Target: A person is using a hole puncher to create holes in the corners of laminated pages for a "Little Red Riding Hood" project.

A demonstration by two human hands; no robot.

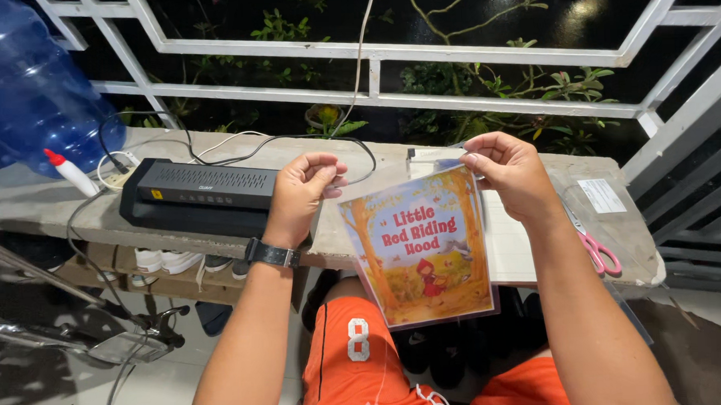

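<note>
Both hands, left hand (306, 184) and right hand (510, 171), pinch the top corners of a laminated picture-book cover (422, 244) beside a black laminator (203, 194) on the concrete ledge (25, 208).

— What can't you make out around the bench (73, 206)?

— Its left end runs out of the picture. The blue water jug (29, 86) standing on that end is cut by the top and left edges, so its neck is out of sight.

— And the scissors (598, 250) at the bench's right end?

— Only the pink handles show clearly; the blades slip under the right hand (511, 173).

— The laminating pouch (426, 240) held over the bench?

— Its top corners are covered by both grips. Behind it, the white sheet (510, 249) on the bench is mostly hidden.

— Under the bench?

— Shoes (163, 260) on a shelf, dim and partly covered by the left forearm (245, 342).
</note>
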